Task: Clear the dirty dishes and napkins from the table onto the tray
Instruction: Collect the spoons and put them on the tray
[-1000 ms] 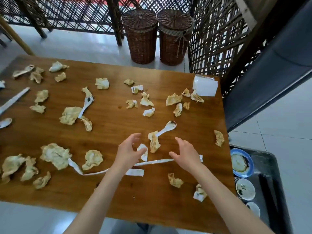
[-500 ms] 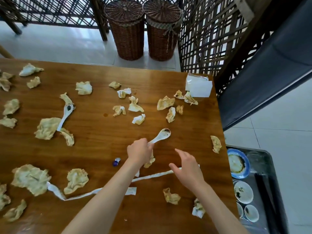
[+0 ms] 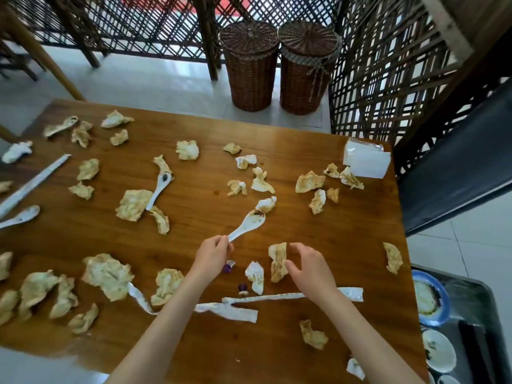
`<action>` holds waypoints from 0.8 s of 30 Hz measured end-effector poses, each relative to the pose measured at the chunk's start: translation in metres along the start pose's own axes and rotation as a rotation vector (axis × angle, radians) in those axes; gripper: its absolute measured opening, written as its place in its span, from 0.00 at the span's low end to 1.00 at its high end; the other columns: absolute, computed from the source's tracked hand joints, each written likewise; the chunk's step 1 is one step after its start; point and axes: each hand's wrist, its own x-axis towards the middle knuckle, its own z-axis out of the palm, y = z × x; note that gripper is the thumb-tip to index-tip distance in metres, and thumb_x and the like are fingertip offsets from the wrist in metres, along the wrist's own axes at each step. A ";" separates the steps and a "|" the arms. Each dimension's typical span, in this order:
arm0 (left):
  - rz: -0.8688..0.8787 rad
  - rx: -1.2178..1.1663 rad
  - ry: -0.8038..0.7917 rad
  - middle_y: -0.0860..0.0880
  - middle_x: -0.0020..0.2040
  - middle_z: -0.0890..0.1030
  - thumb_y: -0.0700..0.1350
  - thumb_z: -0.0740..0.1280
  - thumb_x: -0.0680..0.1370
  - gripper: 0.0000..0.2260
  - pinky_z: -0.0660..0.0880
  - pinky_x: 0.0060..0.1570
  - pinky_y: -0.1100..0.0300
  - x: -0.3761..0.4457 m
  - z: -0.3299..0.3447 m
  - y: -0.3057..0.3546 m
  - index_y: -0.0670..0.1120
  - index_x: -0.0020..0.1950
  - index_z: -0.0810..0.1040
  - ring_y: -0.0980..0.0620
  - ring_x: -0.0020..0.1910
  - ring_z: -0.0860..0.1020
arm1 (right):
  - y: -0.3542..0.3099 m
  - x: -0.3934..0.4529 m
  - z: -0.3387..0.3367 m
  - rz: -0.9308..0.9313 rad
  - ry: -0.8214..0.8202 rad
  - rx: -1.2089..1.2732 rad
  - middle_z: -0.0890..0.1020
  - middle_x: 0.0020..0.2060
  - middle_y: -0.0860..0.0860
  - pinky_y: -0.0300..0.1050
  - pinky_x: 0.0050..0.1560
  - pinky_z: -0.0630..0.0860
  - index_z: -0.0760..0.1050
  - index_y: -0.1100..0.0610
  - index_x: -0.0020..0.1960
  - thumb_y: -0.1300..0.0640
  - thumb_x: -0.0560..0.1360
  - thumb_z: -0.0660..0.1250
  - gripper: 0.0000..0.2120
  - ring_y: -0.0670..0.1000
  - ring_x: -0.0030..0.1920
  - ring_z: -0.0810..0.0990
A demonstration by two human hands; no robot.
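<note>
So I'm driving this one remotely, and using the wooden table [image 3: 277,356] as my anchor. Nearest me on it there's a long white paper strip [image 3: 291,296] running across, with two little purple wrappers [image 3: 243,289] just beyond it. My left hand [image 3: 212,256] has the handle end of a dirty white spoon [image 3: 248,225] pinched between thumb and fingertips, bowl end pointing away and raised off the wood as far as I can judge. My right hand [image 3: 311,268] is half open, fingers curved around the edge of a stained napkin [image 3: 278,261], touching it but I can't tell if it's properly gripped yet. Off the table's right edge sits the tray [image 3: 471,295], with a blue-rimmed plate [image 3: 428,300] and a couple of small dishes [image 3: 439,353] already on it.

Further out the table is covered in crumpled napkins, another spoon [image 3: 159,188] toward the left, a clear tissue pack [image 3: 365,162] at the far right corner, and two wicker baskets [image 3: 279,67] on the floor past the far edge.

What worries me: that spoon is held only by its tip, so a quick swing toward the tray could let it rotate out and drop on the tiles. It also looks saucy, so drips are likely. And the napkin is limp, so a loose grab could leave it behind.
</note>
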 end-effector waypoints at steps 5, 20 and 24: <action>-0.133 -0.291 0.101 0.49 0.33 0.74 0.43 0.57 0.81 0.15 0.66 0.33 0.62 -0.006 -0.082 -0.040 0.43 0.42 0.80 0.53 0.33 0.70 | -0.055 0.008 0.025 -0.063 -0.054 -0.012 0.75 0.63 0.48 0.43 0.57 0.75 0.68 0.49 0.68 0.50 0.76 0.65 0.21 0.49 0.63 0.73; -0.065 -0.190 0.037 0.50 0.34 0.74 0.43 0.56 0.82 0.12 0.68 0.30 0.65 0.051 -0.309 -0.147 0.48 0.49 0.80 0.54 0.33 0.70 | -0.239 0.030 0.150 0.024 -0.034 -0.009 0.77 0.60 0.50 0.43 0.51 0.76 0.69 0.53 0.67 0.50 0.77 0.63 0.20 0.51 0.58 0.76; -0.063 -0.121 0.028 0.49 0.35 0.75 0.45 0.57 0.82 0.11 0.68 0.29 0.65 0.069 -0.341 -0.165 0.50 0.48 0.79 0.54 0.33 0.71 | -0.272 0.047 0.169 0.032 0.000 -0.075 0.79 0.55 0.52 0.46 0.47 0.77 0.71 0.55 0.63 0.51 0.77 0.63 0.17 0.53 0.53 0.78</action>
